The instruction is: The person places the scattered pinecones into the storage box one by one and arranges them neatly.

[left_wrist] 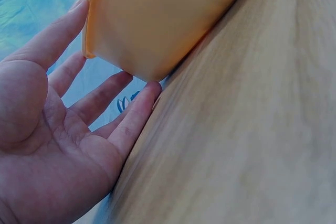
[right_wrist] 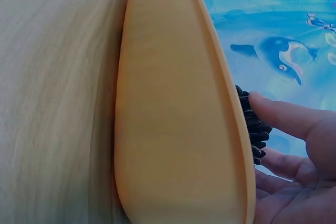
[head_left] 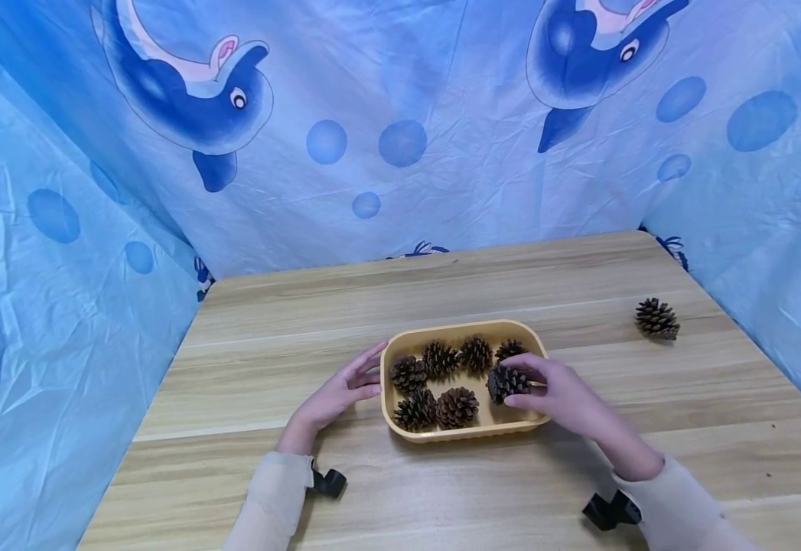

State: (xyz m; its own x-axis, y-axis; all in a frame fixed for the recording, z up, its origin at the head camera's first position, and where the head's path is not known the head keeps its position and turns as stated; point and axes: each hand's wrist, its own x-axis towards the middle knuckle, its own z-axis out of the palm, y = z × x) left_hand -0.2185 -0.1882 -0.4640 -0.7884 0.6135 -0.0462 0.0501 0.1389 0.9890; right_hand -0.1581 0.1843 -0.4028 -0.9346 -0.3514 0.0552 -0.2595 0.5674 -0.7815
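A yellow oblong plastic container (head_left: 465, 436) stands on the table with several brown pine cones (head_left: 457, 407) inside. Over its right end, my right hand (head_left: 565, 394) pinches a dark pine cone (head_left: 506, 384) between thumb and fingers. In the right wrist view, part of that pine cone (right_wrist: 254, 127) shows above the rim, and the container's wall hides the rest. My left hand (head_left: 334, 394) is at the container's left end. From the left wrist, its spread, fairly straight fingers (left_wrist: 107, 95) touch the container's outer wall (left_wrist: 157, 30).
Another pine cone (head_left: 657, 319) lies alone near the right edge of the wooden table (head_left: 290, 321). Blue cloth (head_left: 400, 92) printed with dolphins hangs behind and along both sides. A black wrist camera (head_left: 330, 483) juts from the left sleeve, another camera (head_left: 612, 511) from the right.
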